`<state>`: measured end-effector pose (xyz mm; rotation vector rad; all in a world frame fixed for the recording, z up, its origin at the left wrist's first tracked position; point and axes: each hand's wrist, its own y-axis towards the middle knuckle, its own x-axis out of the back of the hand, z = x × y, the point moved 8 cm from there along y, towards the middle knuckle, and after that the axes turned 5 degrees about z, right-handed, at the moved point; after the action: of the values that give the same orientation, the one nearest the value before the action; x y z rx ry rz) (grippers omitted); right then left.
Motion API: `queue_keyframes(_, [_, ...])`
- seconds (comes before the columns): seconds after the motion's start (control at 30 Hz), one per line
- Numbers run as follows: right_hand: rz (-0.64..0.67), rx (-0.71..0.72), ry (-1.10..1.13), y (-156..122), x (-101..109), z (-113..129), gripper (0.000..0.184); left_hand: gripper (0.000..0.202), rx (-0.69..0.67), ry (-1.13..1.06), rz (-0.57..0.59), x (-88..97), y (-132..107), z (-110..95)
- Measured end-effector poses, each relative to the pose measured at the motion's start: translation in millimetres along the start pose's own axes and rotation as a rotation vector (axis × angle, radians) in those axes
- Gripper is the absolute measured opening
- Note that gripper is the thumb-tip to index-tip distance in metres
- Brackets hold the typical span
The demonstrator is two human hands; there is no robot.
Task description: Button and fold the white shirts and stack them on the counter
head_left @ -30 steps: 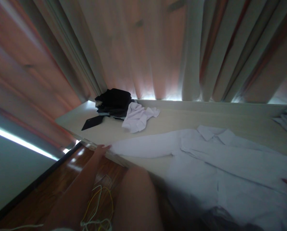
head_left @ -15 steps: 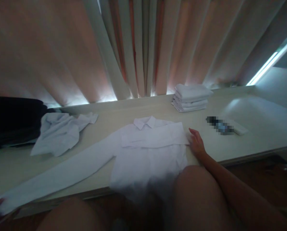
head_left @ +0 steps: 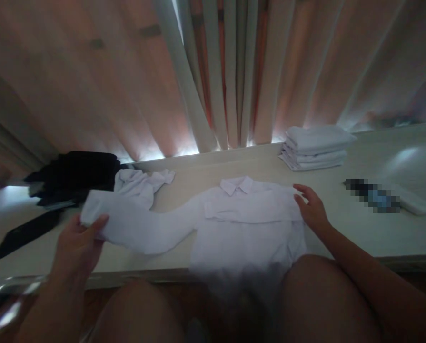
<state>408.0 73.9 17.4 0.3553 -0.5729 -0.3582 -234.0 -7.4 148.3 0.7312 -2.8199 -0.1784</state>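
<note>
Swung up from the tabletop's front edge, one sleeve of the white shirt now bends, its cuff pinched in the left hand, a narrow grip. The shirt lies on the tabletop, other sleeve across its front; the right hand rests at its shoulder, thumb and fingers parted.

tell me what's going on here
A white collared long-sleeved shirt lies front up on a pale flat ledge. The person's left hand holds up the end of one outstretched white sleeve; the right hand, open, is at the shirt's opposite edge. The other white sleeve lies across its front.
</note>
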Motion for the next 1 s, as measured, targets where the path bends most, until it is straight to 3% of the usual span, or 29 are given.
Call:
queue_keyframes(0.03, [0.082,0.034,0.054,0.1,-15.7,33.0,0.035,0.057,0.0,-0.02,0.027,-18.4,-4.9,-4.4])
queue_keyframes(0.1, [0.285,0.065,0.185,-12.3,-54.2,100.0,0.028,0.059,0.005,-0.073,0.209,-67.9,-20.9,-12.6])
queue_keyframes(0.17, [0.408,0.128,0.303,-37.2,-86.9,161.3,0.026,0.053,-0.033,0.053,0.323,-110.2,-41.4,-19.7])
queue_keyframes(0.23, [0.429,0.231,0.333,-64.1,-107.1,204.9,0.032,0.05,-0.115,0.153,0.351,-139.4,-59.4,-23.4])
queue_keyframes(0.3, [0.429,0.356,0.314,-85.8,-118.1,228.4,0.041,0.045,-0.177,0.158,0.424,-162.5,-74.2,-19.0])
queue_keyframes(0.4, [0.459,0.467,0.245,-100.8,-127.2,232.8,0.046,0.044,-0.221,0.076,0.56,-182.4,-89.9,-4.0])
queue_keyframes(0.57, [0.492,0.522,0.103,-98.4,-142.1,223.7,0.022,0.05,-0.204,0.062,0.668,-191.6,-99.5,17.7])
queue_keyframes(0.7, [0.552,0.461,0.064,-96.1,-157.6,217.5,0.016,0.055,-0.142,0.011,0.74,-198.0,-100.0,22.9])
queue_keyframes(0.83, [0.587,0.422,0.095,-94.9,-160.5,210.1,0.013,0.031,-0.039,-0.03,0.802,-203.4,-96.7,27.5])
queue_keyframes(1.0, [0.62,0.348,0.155,-93.2,-160.8,199.2,0.015,0.019,-0.055,0.112,0.761,-203.1,-89.3,33.4])
